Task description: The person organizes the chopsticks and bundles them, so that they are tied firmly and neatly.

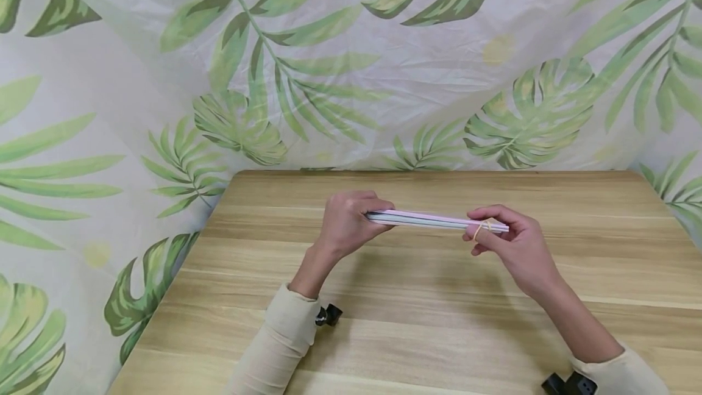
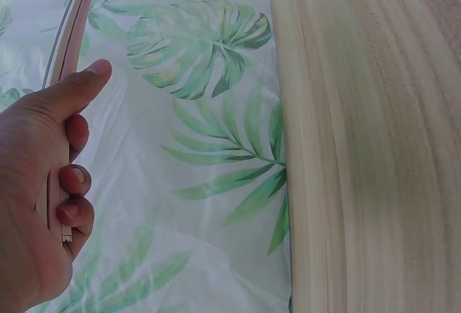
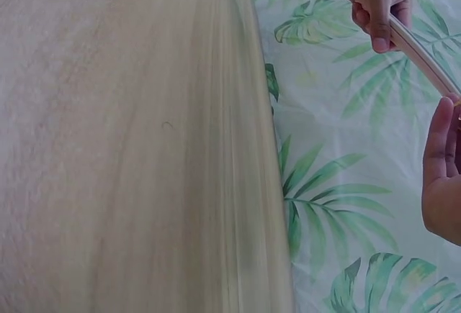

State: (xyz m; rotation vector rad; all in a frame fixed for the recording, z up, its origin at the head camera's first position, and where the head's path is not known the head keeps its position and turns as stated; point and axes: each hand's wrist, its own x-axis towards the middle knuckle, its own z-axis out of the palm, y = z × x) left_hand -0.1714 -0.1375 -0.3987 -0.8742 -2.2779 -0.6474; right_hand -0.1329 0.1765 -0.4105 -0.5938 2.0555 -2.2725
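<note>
A bundle of slim pastel chopsticks (image 1: 428,219), in pink, pale green and white, is held level above the table. My left hand (image 1: 348,218) grips its left end, the fingers curled round the sticks and the thumb lying along them in the left wrist view. At the other end, my right hand (image 1: 518,245) pinches the bundle between thumb and fingers. A thin tan rubber band (image 1: 479,231) loops round the sticks there and stretches over the right thumb. The right wrist view cuts off part of the right hand (image 3: 441,169) at its edge.
Below the hands lies a wood-grain table (image 1: 406,316). A white cloth with green leaves (image 1: 428,78) hangs behind its far edge and along its sides. Small black cameras (image 1: 329,314) sit at both wrists, by the cream sleeves (image 1: 285,334).
</note>
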